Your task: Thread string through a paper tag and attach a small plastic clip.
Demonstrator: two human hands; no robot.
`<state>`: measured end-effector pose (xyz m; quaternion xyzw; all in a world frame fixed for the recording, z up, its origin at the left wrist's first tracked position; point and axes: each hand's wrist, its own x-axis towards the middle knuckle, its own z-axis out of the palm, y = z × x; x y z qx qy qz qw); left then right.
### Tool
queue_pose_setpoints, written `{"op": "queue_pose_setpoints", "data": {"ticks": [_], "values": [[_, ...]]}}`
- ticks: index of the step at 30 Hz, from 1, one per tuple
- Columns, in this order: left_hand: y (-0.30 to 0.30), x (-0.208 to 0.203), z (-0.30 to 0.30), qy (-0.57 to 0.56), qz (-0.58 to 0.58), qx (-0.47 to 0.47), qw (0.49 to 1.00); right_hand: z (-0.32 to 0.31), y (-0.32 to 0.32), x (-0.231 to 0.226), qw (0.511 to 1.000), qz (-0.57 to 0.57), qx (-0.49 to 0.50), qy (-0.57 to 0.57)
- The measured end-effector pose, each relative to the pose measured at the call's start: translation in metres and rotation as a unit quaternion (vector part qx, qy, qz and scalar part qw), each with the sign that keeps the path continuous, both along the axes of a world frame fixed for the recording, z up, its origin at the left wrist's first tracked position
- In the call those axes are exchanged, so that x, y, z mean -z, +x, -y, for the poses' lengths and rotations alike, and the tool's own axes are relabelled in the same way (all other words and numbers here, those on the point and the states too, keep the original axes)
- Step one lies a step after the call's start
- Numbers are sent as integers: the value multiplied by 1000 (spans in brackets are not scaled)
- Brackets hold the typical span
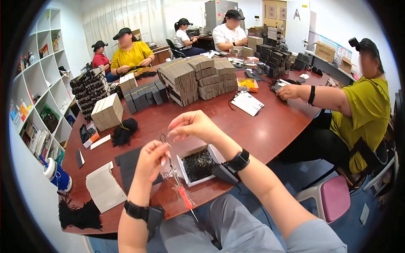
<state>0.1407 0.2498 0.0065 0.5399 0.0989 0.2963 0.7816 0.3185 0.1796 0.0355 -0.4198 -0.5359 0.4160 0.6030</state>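
Over the near table edge, my left hand is closed in a pinch on a thin black cord, whose small loop stands up above the fingertips. My right hand is just above and to the right of the loop, fingers curled together; what they hold, if anything, is too small to make out. Below the hands lies a red-handled tool with a thin metal shaft, its tip past the table edge, next to crumpled clear plastic. A white open box full of small black pieces sits beside it.
On the red-brown table are stacked grey-brown boxes, black tassels, black sheets, a pale folded card and a white stack. A blue-white tumbler stands left. Several people work around the table; a pink stool is right.
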Motion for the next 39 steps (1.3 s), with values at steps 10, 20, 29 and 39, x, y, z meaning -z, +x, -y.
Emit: {"op": "queue_pose_setpoints", "data": {"ticks": [10, 20, 29, 39], "values": [[4, 9, 20, -10, -35, -53, 998, -1, -8, 23, 999, 32, -17, -1], [0, 8, 18, 13, 9, -113, 993, 12, -14, 11, 998, 60, -8, -29], [-1, 8, 14, 23, -33, -130, 991, 8, -17, 17, 998, 68, 3, -4], [0, 12, 13, 57, -43, -159, 985, 9, -18, 15, 996, 84, 25, -9]]}}
